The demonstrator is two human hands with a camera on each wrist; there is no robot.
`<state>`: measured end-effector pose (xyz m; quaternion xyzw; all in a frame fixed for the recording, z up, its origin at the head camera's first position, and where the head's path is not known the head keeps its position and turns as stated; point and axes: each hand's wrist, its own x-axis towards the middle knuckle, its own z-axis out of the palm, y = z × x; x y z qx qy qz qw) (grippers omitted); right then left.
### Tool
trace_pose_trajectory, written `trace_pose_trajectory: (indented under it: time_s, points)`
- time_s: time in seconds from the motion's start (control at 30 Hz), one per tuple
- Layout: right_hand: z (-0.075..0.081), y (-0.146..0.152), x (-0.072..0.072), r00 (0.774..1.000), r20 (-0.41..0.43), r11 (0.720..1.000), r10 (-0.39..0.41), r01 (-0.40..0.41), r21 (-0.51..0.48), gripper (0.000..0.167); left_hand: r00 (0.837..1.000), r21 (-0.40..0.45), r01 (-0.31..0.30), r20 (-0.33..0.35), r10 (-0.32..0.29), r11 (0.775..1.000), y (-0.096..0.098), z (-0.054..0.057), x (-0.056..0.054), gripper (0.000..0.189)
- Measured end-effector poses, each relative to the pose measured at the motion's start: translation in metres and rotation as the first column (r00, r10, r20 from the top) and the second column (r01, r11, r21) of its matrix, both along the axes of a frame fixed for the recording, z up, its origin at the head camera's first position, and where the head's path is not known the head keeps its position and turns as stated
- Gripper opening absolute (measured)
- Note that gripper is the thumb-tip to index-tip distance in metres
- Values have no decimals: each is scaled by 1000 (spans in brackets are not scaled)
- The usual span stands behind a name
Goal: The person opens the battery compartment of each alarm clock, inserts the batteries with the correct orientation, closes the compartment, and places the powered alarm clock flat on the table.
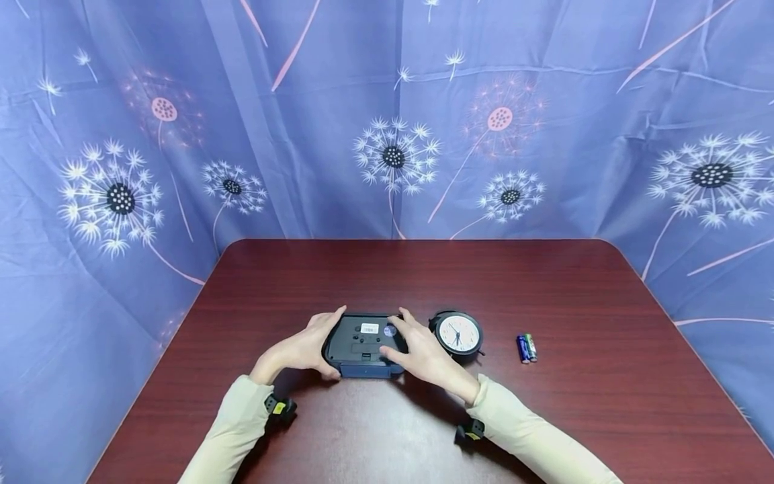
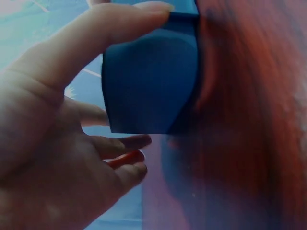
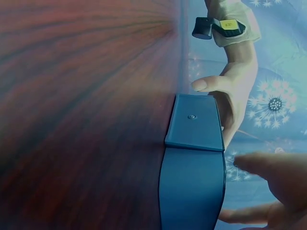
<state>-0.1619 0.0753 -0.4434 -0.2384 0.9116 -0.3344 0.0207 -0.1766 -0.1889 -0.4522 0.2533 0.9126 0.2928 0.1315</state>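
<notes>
A dark blue and black boxy device [image 1: 355, 343] lies on the table with its labelled back facing up. My left hand [image 1: 305, 344] grips its left end, the thumb along the near side and a finger at the far corner. In the left wrist view, the thumb crosses the device's blue side [image 2: 151, 81] while the lower fingers stay apart from it. Over the device's right end is my right hand [image 1: 423, 349], fingers extended and thumb above the back. Whether the right fingertips touch it I cannot tell. Just right of that hand stands a round black alarm clock [image 1: 458, 333].
Two small batteries, one blue [image 1: 523, 349] and one green and white [image 1: 531, 347], lie side by side right of the clock. Beneath everything is a reddish-brown table [image 1: 423, 275]. A blue curtain [image 1: 326, 121] with dandelion prints hangs behind and beside it.
</notes>
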Motion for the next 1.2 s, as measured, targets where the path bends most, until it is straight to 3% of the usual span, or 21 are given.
trace_pose_trajectory:
  time_s: [0.17,0.4,0.7,0.93,1.2]
  points:
    - [-1,0,0,995,-93,999,33,-32,10,46,1000,-20,-9,15,9,1000,3,5,0,127]
    - [3,-5,2,982,-156,995,103,-101,22,35,999,-16,-45,22,45,999,11,8,2,123]
    - [3,-11,3,948,-241,972,209,-174,157,33,989,0,57,-138,-56,998,25,6,1,110]
    - [1,-13,5,943,-243,957,229,-172,231,34,995,1,61,-82,-61,998,28,4,2,104]
    - [2,-17,3,904,-397,973,159,-75,219,33,997,-8,49,-61,-49,999,27,3,0,105]
